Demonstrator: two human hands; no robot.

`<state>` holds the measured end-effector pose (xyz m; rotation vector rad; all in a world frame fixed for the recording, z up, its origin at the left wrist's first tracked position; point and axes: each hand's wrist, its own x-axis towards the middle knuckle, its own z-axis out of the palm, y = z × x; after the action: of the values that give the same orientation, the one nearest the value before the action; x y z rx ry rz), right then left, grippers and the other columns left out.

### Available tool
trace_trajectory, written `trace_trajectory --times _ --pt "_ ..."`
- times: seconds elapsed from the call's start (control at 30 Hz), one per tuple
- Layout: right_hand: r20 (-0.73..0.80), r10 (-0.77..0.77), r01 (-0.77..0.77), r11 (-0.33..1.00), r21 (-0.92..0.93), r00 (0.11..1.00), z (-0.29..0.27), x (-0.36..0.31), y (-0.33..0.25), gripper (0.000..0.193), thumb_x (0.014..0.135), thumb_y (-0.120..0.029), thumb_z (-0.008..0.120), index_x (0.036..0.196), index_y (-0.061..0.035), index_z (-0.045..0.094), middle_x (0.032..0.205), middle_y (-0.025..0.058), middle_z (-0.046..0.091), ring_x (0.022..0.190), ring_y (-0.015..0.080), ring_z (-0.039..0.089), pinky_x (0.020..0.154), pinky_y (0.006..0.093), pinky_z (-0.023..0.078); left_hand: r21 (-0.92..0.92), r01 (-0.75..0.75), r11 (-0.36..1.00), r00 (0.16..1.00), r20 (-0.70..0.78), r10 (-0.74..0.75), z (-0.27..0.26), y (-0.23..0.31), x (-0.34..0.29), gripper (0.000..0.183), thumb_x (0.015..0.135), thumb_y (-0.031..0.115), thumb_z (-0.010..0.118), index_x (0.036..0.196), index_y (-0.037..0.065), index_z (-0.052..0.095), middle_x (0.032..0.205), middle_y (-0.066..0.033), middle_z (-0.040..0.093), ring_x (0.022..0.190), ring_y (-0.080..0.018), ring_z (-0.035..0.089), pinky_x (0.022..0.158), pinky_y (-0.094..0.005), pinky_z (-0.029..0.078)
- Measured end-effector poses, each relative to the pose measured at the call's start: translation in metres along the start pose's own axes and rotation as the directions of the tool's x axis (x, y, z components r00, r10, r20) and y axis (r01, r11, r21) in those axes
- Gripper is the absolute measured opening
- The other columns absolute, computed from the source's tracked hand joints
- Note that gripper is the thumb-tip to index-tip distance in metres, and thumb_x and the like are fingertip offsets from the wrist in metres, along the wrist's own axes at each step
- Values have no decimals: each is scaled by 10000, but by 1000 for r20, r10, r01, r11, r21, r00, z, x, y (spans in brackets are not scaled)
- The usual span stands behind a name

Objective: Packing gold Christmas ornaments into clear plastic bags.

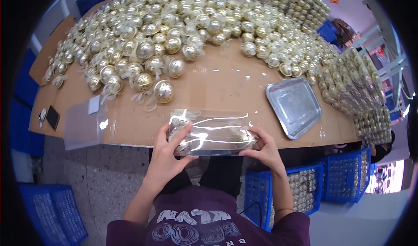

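A long clear plastic box (pixel 215 126) lies level over the table's near edge, with glare streaks across its top. My left hand (pixel 167 152) is closed around its left end, thumb and fingers spread along the side. Through the plastic there, gold ball ornaments (pixel 183 147) with pale ribbon show. At the opposite end, my right hand (pixel 263 149) grips the box beside another gold ball (pixel 244 138). Whether the right fingertips touch that ball is hard to make out. Just beyond the box sits a loose gold ball (pixel 164 91) with a ribbon loop.
A large heap of gold ball ornaments (pixel 148 48) covers the far part of the cardboard-topped table (pixel 226 85). A metal tray (pixel 296 107) lies at right, near stacked packs of balls (pixel 350 78). Clear plastic sheets (pixel 82 124) and a phone (pixel 53 117) are at left. Blue crates (pixel 283 194) stand below.
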<state>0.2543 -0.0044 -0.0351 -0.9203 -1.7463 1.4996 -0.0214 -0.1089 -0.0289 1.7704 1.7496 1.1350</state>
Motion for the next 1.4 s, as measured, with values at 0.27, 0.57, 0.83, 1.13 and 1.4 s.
trace_trajectory --times 0.27,0.57,0.83,1.13,1.4 --pt "223 -149 253 779 -574 963 61 52 -1 652 636 -245 865 1191 -37 595 1205 80 582 1074 191 564 907 372 457 -40 -15 999 993 120 20 -9 -5 0 831 605 166 852 1354 264 506 1332 -247 396 1208 -416 447 1005 -445 406" --pt "36 -143 145 903 -405 989 63 63 12 553 650 -144 851 1123 -9 597 932 83 691 828 143 651 737 279 518 220 -404 888 866 405 294 -25 -3 23 784 751 508 704 1377 123 429 1494 -105 322 1383 -365 261 1120 -548 196" --pt "504 243 -398 889 225 828 18 69 8 558 884 -61 625 1392 -48 395 1234 118 586 1099 190 591 982 328 458 442 -452 775 889 291 353 -8 13 24 706 788 639 563 1361 235 481 1299 -122 490 1210 -296 437 1048 -538 272" --pt "75 -515 386 530 -755 854 -38 290 -26 563 762 -253 758 1241 -53 541 1103 167 597 956 286 604 799 370 504 407 -437 802 897 260 357 -11 16 29 622 772 598 618 1282 246 565 1235 -121 540 1123 -288 501 1000 -461 344" --pt "-7 -380 95 249 -964 925 -19 366 -26 633 663 -236 808 1200 -54 527 981 183 547 857 296 591 749 399 501 328 -364 872 931 149 333 0 28 45 215 808 378 683 919 202 736 934 -33 571 874 -210 529 804 -358 397"
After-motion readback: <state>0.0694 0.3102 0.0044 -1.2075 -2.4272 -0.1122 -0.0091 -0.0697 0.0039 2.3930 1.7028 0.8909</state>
